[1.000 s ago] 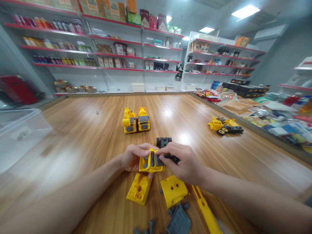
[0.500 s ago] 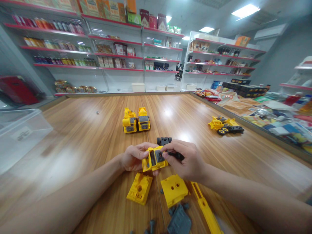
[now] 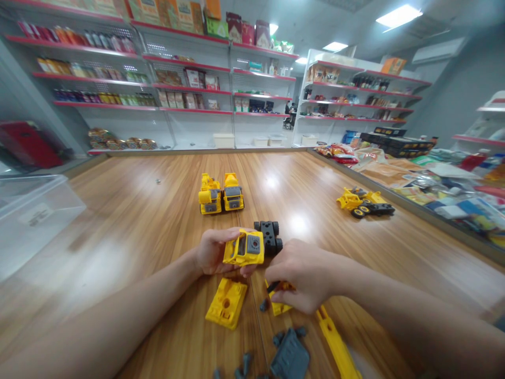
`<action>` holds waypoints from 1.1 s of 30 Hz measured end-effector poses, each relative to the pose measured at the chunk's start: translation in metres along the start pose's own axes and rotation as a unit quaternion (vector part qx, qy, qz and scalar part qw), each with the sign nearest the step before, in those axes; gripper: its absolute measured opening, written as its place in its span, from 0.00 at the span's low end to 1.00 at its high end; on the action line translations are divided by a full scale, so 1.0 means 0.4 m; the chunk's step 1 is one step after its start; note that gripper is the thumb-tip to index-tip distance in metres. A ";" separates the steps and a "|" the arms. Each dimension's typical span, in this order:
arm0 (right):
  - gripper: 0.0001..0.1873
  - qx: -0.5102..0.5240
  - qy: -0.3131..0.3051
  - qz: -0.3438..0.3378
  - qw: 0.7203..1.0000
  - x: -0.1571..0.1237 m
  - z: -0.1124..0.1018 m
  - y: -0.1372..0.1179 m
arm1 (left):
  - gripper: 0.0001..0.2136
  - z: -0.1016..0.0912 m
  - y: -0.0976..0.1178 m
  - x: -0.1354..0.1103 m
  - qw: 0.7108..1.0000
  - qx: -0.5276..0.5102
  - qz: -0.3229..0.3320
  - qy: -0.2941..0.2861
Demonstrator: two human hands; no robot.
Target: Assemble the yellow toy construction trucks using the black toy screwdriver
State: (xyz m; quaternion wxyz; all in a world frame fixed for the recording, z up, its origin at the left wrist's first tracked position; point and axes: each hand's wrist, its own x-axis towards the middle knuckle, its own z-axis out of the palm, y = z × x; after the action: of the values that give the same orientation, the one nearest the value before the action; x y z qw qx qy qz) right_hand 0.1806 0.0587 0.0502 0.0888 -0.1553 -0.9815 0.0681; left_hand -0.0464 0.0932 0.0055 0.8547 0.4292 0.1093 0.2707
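Note:
My left hand [image 3: 211, 252] grips a yellow toy truck cab [image 3: 246, 248] with a grey panel that has a round hole in it. My right hand [image 3: 302, 273] is closed around a black screwdriver [image 3: 273, 287], mostly hidden by the fingers. It is low over a yellow plate with holes [image 3: 278, 308] and covers much of it; whether the fingers touch the plate I cannot tell. Just behind the cab stands a black wheeled chassis [image 3: 269, 231]. Another yellow body part [image 3: 226, 303] lies below my left hand.
Near me lie a grey bucket part [image 3: 291, 357], several grey screws [image 3: 246, 363] and a long yellow arm [image 3: 337, 342]. Two toy trucks [image 3: 221, 195] stand farther back. Another toy vehicle [image 3: 365, 202] is at right, a clear bin [image 3: 39, 210] at left.
My right hand has moved away from the cab's grey panel, down and toward me, over the yellow plate. The cab has shifted slightly left, baring more of the chassis.

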 end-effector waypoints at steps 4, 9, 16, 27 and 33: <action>0.03 -0.018 0.016 0.016 1.000 0.002 0.000 0.002 | 0.20 -0.003 -0.003 0.004 1.000 0.004 0.008 0.013; 0.05 -0.023 0.050 -0.036 0.998 0.012 0.036 -0.013 | 0.18 -0.002 0.000 0.005 1.000 0.002 -0.002 0.012; 0.13 -0.055 0.003 -0.028 0.998 0.017 0.055 -0.035 | 0.17 0.008 0.008 0.006 1.000 0.011 -0.027 -0.007; 0.07 0.059 0.105 -0.067 0.990 0.017 0.055 -0.031 | 0.17 -0.005 0.002 0.000 0.998 0.016 -0.053 0.011; 0.06 0.196 0.355 -0.034 0.914 0.033 0.028 -0.037 | 0.13 -0.002 0.000 0.000 0.999 0.004 -0.039 0.011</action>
State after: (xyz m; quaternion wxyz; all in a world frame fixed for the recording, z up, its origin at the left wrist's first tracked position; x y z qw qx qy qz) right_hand 0.1616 0.0477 0.0437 0.4622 -0.1152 -0.8571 0.1962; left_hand -0.0468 0.0937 0.0051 0.8618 0.4248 0.1363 0.2414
